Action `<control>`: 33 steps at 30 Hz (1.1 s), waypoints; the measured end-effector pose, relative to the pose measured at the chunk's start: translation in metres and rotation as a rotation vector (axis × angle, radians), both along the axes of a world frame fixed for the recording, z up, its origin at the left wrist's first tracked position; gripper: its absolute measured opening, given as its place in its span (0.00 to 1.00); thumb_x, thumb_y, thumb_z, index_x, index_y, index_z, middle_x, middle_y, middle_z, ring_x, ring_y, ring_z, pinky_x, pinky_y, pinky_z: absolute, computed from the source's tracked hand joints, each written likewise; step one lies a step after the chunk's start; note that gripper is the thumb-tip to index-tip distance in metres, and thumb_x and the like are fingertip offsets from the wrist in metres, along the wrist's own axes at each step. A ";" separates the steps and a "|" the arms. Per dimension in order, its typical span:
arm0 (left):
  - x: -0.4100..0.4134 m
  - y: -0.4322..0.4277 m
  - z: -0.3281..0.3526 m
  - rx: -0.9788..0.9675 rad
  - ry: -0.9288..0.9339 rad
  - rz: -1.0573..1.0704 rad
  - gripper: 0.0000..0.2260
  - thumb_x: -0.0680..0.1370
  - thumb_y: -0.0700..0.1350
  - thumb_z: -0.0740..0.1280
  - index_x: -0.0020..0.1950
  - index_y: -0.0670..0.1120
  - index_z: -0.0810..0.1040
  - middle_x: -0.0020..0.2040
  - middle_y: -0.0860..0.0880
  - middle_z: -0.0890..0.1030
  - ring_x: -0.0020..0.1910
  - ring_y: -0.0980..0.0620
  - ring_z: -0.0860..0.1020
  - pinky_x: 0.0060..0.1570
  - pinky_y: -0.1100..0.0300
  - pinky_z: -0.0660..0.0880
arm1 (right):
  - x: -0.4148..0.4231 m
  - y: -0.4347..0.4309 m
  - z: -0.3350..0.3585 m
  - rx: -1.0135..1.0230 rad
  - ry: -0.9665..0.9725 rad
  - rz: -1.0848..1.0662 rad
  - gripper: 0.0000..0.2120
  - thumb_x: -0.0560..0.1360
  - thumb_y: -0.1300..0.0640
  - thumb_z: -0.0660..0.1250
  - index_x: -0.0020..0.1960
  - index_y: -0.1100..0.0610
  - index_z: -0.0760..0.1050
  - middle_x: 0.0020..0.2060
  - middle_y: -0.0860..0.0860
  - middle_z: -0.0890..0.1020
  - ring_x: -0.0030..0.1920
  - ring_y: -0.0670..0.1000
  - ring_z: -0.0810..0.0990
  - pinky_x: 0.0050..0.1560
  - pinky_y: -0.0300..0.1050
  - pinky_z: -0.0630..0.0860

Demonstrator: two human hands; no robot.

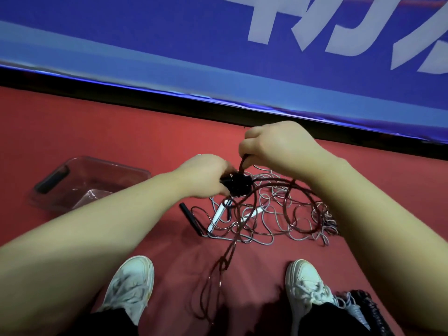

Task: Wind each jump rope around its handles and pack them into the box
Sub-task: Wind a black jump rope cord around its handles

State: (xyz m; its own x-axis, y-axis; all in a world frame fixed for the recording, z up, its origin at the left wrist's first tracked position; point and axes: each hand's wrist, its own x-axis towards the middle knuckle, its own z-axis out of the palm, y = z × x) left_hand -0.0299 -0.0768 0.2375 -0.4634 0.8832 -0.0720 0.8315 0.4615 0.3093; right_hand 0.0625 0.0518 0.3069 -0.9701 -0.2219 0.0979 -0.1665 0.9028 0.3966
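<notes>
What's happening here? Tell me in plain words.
A person on a red floor is winding a dark jump rope around its black handles. The left hand grips the handles while the right hand pinches the rope just above them; the rest trails loose toward the shoes. A tangle of grey ropes with white handles lies unwound on the floor, and the clear box sits to the left.

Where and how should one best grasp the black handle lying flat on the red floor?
Probably mid-shaft, from above and its left. The black handle lies flat; bare floor is left of it, while the rope tangle and white handle crowd its right.
</notes>
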 end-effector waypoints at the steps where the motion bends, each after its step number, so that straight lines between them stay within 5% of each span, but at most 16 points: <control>1: 0.003 0.000 0.000 -0.042 -0.018 -0.065 0.15 0.73 0.48 0.71 0.59 0.48 0.78 0.48 0.50 0.81 0.49 0.48 0.77 0.40 0.60 0.64 | -0.002 0.007 -0.002 -0.034 0.000 0.009 0.15 0.76 0.43 0.61 0.56 0.51 0.77 0.50 0.50 0.77 0.50 0.56 0.78 0.37 0.46 0.66; 6: 0.002 -0.007 0.008 -0.020 -0.244 -0.194 0.13 0.71 0.44 0.74 0.54 0.48 0.78 0.38 0.64 0.76 0.37 0.68 0.74 0.40 0.73 0.66 | -0.001 0.044 -0.023 -0.321 -0.032 0.074 0.21 0.70 0.39 0.61 0.49 0.53 0.82 0.43 0.51 0.81 0.45 0.56 0.80 0.39 0.41 0.63; 9: 0.000 -0.013 0.014 -0.004 -0.279 -0.248 0.15 0.71 0.44 0.75 0.55 0.47 0.78 0.47 0.56 0.83 0.47 0.57 0.80 0.52 0.58 0.73 | 0.000 0.052 -0.039 -0.531 -0.145 0.038 0.19 0.74 0.42 0.61 0.55 0.51 0.81 0.40 0.44 0.75 0.44 0.45 0.76 0.42 0.40 0.66; 14: 0.004 -0.016 0.025 0.071 -0.408 -0.234 0.19 0.66 0.50 0.73 0.54 0.49 0.74 0.51 0.48 0.84 0.51 0.47 0.81 0.55 0.50 0.74 | 0.001 0.055 -0.049 -0.894 -0.306 -0.070 0.14 0.79 0.56 0.60 0.63 0.48 0.74 0.43 0.36 0.74 0.45 0.27 0.72 0.51 0.22 0.64; 17: 0.004 -0.012 0.031 0.178 -0.526 -0.169 0.18 0.70 0.40 0.75 0.49 0.51 0.69 0.44 0.49 0.85 0.37 0.53 0.80 0.45 0.56 0.75 | 0.004 0.055 -0.064 -1.378 -0.326 -0.201 0.10 0.80 0.60 0.59 0.58 0.54 0.76 0.43 0.40 0.82 0.42 0.35 0.79 0.49 0.30 0.72; 19: 0.007 -0.007 0.034 0.245 -0.605 -0.141 0.19 0.70 0.36 0.74 0.50 0.50 0.67 0.42 0.49 0.85 0.30 0.58 0.77 0.36 0.62 0.72 | 0.006 0.053 -0.074 -1.510 -0.266 -0.234 0.09 0.78 0.64 0.60 0.51 0.55 0.78 0.36 0.44 0.82 0.37 0.42 0.79 0.43 0.37 0.73; 22: 0.012 -0.001 0.035 0.285 -0.660 -0.134 0.20 0.71 0.34 0.73 0.54 0.51 0.68 0.42 0.49 0.85 0.31 0.58 0.78 0.33 0.67 0.72 | 0.007 0.044 -0.081 -1.447 -0.190 -0.233 0.17 0.75 0.74 0.57 0.40 0.54 0.73 0.32 0.46 0.76 0.32 0.42 0.72 0.34 0.36 0.68; 25: 0.012 0.002 0.039 0.438 -0.785 -0.039 0.15 0.72 0.30 0.69 0.50 0.47 0.71 0.38 0.47 0.85 0.37 0.52 0.82 0.43 0.61 0.79 | 0.002 0.027 -0.091 -1.441 -0.170 -0.249 0.17 0.80 0.65 0.55 0.35 0.53 0.68 0.26 0.44 0.69 0.24 0.39 0.64 0.27 0.34 0.60; 28: 0.001 0.001 0.042 0.626 -0.888 0.176 0.11 0.73 0.31 0.68 0.48 0.43 0.72 0.33 0.45 0.83 0.32 0.51 0.82 0.37 0.59 0.81 | -0.003 0.021 -0.099 -1.554 -0.126 -0.274 0.18 0.83 0.52 0.50 0.42 0.53 0.74 0.25 0.43 0.71 0.24 0.41 0.62 0.26 0.33 0.59; 30: -0.009 -0.002 0.037 0.675 -0.909 0.313 0.11 0.74 0.30 0.68 0.53 0.41 0.72 0.32 0.44 0.82 0.28 0.53 0.81 0.30 0.61 0.79 | -0.004 0.022 -0.097 -1.445 -0.108 -0.277 0.20 0.82 0.47 0.50 0.46 0.52 0.78 0.28 0.46 0.69 0.26 0.42 0.63 0.29 0.35 0.61; 33: -0.018 -0.010 0.024 0.641 -0.977 0.440 0.15 0.74 0.30 0.67 0.58 0.41 0.72 0.30 0.44 0.82 0.28 0.52 0.81 0.31 0.59 0.80 | -0.007 0.026 -0.092 -1.025 -0.063 -0.200 0.15 0.80 0.47 0.56 0.38 0.47 0.76 0.30 0.45 0.74 0.33 0.44 0.73 0.39 0.43 0.70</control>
State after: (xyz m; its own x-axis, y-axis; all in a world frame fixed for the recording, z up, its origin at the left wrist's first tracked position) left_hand -0.0477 -0.0867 0.2616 -0.7234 0.6702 -0.1661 -0.0590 0.1797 0.9820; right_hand 0.0553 0.0776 0.2151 -0.9899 0.1037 0.0971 0.0287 0.8152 -0.5785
